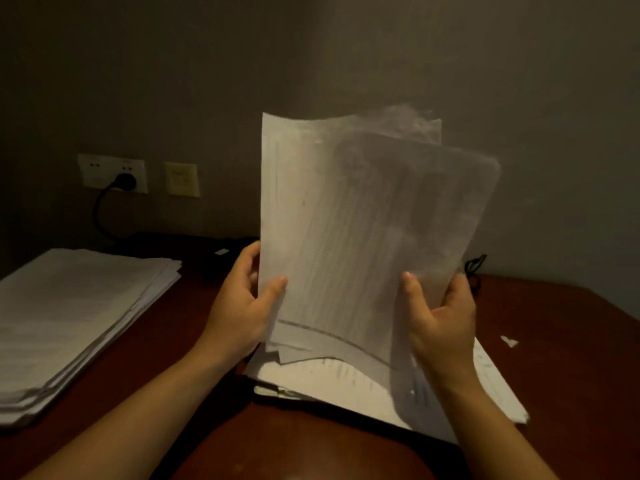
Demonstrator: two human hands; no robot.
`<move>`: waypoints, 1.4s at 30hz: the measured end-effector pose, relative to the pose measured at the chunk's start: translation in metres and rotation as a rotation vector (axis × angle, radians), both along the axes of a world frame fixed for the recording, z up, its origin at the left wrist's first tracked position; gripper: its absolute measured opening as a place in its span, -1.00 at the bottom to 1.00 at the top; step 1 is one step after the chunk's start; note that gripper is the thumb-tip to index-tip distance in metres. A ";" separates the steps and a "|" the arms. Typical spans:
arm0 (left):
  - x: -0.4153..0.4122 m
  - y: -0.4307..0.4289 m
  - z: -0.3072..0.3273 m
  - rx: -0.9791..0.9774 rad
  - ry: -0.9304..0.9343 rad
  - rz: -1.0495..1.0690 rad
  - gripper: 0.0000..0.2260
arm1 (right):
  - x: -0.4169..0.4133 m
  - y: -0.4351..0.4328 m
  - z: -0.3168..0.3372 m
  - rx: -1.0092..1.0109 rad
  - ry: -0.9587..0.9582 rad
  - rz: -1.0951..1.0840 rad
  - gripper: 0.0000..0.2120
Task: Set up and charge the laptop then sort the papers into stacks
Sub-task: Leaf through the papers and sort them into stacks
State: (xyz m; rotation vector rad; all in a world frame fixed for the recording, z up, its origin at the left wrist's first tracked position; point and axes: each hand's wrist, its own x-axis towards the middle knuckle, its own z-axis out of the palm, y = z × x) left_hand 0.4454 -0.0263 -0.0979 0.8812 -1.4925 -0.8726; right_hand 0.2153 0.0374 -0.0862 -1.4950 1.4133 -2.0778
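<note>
Mid-sort, judging by the layout. Grips a sheaf of white printed paper sheets [363,220] upright at centre frame, raised above the desk: pinches its lower left edge with the left hand [239,306], thumb in front and fingers behind, and clasps its lower right edge with the right hand [440,323], thumb likewise on the front face. Blurred along the sheaf's upper right corner, so too smeared to count sheets. Already laid at the left of the frame: a thick, fairly squared stack of white paper [79,317] on the reddish-brown wooden desk [571,358]. Directly under the raised sheaf, at lower centre: a looser, skewed pile of white sheets [346,379], seemingly yet to be sorted. Plugged into the white wall socket [112,173] at upper left: a black plug [126,181], with a black cable [98,216] dropping toward a dark flat shape [207,251] at the back of the desk, probably the laptop on charge, though too dim to confirm. Charging step likely done; sorting partly done, with the held sheaf and the pile beneath left to place.
</note>
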 end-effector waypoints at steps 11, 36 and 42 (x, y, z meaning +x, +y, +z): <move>-0.004 0.009 -0.001 -0.012 0.046 -0.081 -0.52 | 0.001 0.002 0.004 -0.051 0.079 0.003 -0.30; -0.009 0.015 0.002 -0.081 0.014 0.060 -0.75 | -0.004 -0.004 0.003 0.046 -0.009 0.035 -0.82; 0.008 0.007 0.011 -0.094 0.034 0.131 -0.83 | -0.020 -0.006 0.007 0.047 -0.096 0.026 -0.85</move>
